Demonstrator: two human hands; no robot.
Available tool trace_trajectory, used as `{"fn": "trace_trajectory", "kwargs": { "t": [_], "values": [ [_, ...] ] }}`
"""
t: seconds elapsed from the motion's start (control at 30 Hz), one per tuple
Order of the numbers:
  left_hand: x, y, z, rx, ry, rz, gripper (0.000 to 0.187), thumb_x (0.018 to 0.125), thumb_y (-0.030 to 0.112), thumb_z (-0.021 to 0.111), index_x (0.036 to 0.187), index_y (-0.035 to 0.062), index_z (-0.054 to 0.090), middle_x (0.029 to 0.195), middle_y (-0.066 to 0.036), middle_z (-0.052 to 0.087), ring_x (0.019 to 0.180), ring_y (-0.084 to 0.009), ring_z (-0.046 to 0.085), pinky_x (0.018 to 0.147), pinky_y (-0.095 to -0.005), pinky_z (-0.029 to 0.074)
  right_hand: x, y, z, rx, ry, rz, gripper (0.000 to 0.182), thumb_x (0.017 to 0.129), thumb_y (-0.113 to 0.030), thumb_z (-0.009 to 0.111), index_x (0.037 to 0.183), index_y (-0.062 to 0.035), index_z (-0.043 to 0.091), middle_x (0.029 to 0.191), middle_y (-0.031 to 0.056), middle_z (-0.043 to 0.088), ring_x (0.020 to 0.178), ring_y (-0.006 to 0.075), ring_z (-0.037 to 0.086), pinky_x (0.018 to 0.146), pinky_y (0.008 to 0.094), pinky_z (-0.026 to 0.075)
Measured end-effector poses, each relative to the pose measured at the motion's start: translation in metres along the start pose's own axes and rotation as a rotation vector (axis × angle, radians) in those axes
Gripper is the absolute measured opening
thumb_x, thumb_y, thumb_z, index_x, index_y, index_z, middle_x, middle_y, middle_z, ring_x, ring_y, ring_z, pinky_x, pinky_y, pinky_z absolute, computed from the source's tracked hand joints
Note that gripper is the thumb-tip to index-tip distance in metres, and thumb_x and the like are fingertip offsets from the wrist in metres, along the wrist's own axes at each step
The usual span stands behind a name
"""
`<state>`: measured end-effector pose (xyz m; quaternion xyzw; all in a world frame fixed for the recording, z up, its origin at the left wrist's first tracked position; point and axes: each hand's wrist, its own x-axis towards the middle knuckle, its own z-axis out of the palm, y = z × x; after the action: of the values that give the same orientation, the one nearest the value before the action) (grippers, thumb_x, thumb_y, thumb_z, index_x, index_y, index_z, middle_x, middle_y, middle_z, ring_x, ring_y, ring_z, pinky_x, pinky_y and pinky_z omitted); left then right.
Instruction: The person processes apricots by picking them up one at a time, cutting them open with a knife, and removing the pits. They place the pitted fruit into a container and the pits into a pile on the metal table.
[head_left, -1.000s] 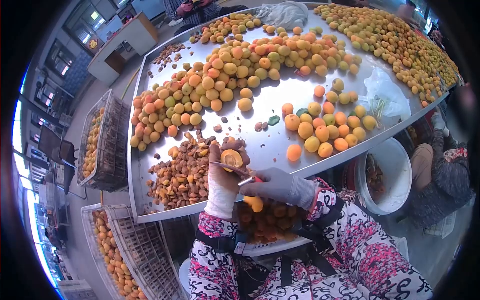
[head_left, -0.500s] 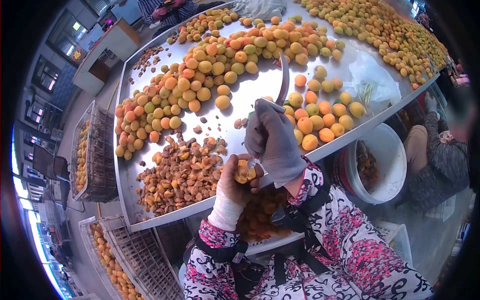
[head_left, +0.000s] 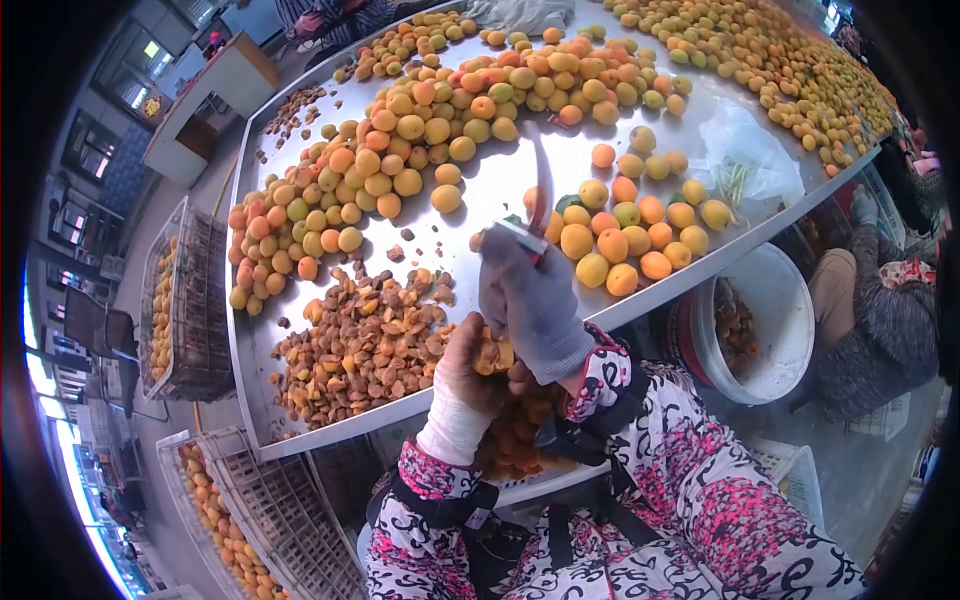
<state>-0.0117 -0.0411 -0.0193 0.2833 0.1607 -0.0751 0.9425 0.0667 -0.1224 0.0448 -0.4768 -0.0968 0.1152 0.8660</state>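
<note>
My left hand (head_left: 466,372), wrapped in white at the wrist, holds a cut apricot (head_left: 494,355) at the front edge of the metal table (head_left: 345,437). My right hand (head_left: 532,310), in a grey glove, is closed on a curved knife (head_left: 542,185) whose blade points up and away. The gloved fingers are close against the apricot and hide part of it. Left of my hands is a pile of brown pits and orange pieces (head_left: 362,345). Whole apricots (head_left: 627,240) lie to the right, and a long heap of apricots (head_left: 400,135) runs behind.
Below my hands stands a container of orange fruit (head_left: 515,440). A white bucket (head_left: 785,325) is at the right, near a seated person (head_left: 870,310). Crates (head_left: 200,300) stand left of the table. Another person (head_left: 345,18) is at the far side. A plastic bag (head_left: 750,155) lies on the table.
My right hand has moved slightly left and down, and the knife blade has swung left with it. My left hand has barely moved and still holds the apricot.
</note>
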Motion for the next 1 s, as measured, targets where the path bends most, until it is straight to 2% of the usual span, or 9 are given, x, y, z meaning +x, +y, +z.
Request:
{"fn": "trace_trajectory", "kwargs": {
  "t": [0.1,0.17,0.4,0.47,0.5,0.57,0.8,0.87,1.0],
  "values": [
    [0.004,-0.008,-0.022,1.259,0.052,0.811,0.027,0.083,0.014,0.056,0.107,0.0048,0.047,0.086,-0.006,0.056,0.074,-0.0148,0.055,0.058,-0.0222,0.044,0.01,0.005,-0.005,0.196,0.101,0.172,0.037,0.091,-0.038,0.049,0.066,-0.0106,0.042,0.046,-0.004,0.032,0.033,0.0071,0.028,0.033,0.023,0.022],
    [0.003,0.001,-0.033,-0.074,-0.286,0.01,0.03,0.079,-0.002,0.054,0.107,0.003,0.046,0.087,-0.007,0.056,0.078,-0.0121,0.056,0.062,-0.0204,0.045,0.014,0.007,-0.007,0.241,0.142,0.215,0.039,0.091,-0.038,0.048,0.064,-0.0112,0.04,0.045,-0.0038,0.031,0.033,0.0073,0.027,0.033,0.0234,0.022],
    [-0.001,0.007,-0.014,-0.181,-0.351,-0.114,0.043,0.072,-0.009,0.055,0.112,0.0041,0.047,0.09,-0.005,0.055,0.08,-0.0092,0.055,0.069,-0.0214,0.046,-0.003,0.009,-0.001,-0.136,0.037,-0.074,0.034,0.092,-0.034,0.047,0.069,-0.0088,0.045,0.052,-0.0014,0.042,0.04,0.0075,0.037,0.037,0.0216,0.027],
    [-0.01,0.004,0.0,1.297,-0.028,0.6,0.046,0.071,-0.01,0.056,0.114,0.0038,0.046,0.092,-0.004,0.055,0.081,-0.009,0.055,0.071,-0.0214,0.045,-0.003,0.007,0.002,-0.152,0.054,0.021,0.036,0.092,-0.036,0.045,0.068,-0.0098,0.042,0.05,-0.0021,0.038,0.037,0.0076,0.034,0.036,0.0222,0.025],
    [-0.005,0.002,-0.017,1.296,-0.027,0.597,0.046,0.071,-0.01,0.056,0.114,0.0038,0.046,0.092,-0.004,0.055,0.081,-0.009,0.055,0.071,-0.0214,0.045,0.002,0.012,-0.005,0.058,0.091,0.124,0.038,0.092,-0.038,0.045,0.067,-0.0106,0.041,0.048,-0.0025,0.035,0.036,0.0079,0.03,0.035,0.0227,0.024],
    [0.007,0.004,-0.046,0.102,-0.13,-0.064,0.051,0.069,-0.01,0.059,0.116,0.0037,0.046,0.097,-0.004,0.056,0.086,-0.0111,0.055,0.075,-0.0235,0.045,0.009,0.007,-0.009,0.349,0.091,0.246,0.043,0.092,-0.042,0.044,0.063,-0.0125,0.035,0.046,-0.003,0.026,0.033,0.0086,0.022,0.033,0.0238,0.021],
    [-0.003,0.004,-0.031,0.923,-0.167,0.39,0.045,0.071,-0.005,0.062,0.113,0.002,0.048,0.096,-0.005,0.058,0.088,-0.0106,0.055,0.077,-0.0233,0.044,-0.008,-0.002,-0.005,0.133,-0.193,0.212,0.032,0.092,-0.034,0.047,0.074,-0.009,0.043,0.048,-0.0033,0.029,0.036,0.0079,0.027,0.036,0.0225,0.024],
    [0.0,0.009,-0.029,0.575,0.003,-0.05,0.039,0.09,0.033,0.035,0.103,-0.0013,0.049,0.078,-0.015,0.057,0.047,-0.0202,0.05,0.033,-0.0237,0.034,-0.009,-0.004,-0.003,0.191,-0.168,0.269,0.025,0.092,-0.027,0.046,0.078,-0.0072,0.044,0.048,-0.0031,0.031,0.038,0.0073,0.029,0.037,0.022,0.025],
    [-0.003,0.012,-0.021,-0.121,-0.329,-0.296,0.037,0.09,0.03,0.036,0.103,-0.0014,0.049,0.077,-0.017,0.056,0.047,-0.0203,0.049,0.034,-0.0226,0.035,-0.009,0.001,-0.008,0.209,-0.215,0.31,0.02,0.092,-0.022,0.045,0.077,-0.0075,0.045,0.049,-0.003,0.033,0.038,0.0071,0.029,0.037,0.0222,0.025]
  ]
}}
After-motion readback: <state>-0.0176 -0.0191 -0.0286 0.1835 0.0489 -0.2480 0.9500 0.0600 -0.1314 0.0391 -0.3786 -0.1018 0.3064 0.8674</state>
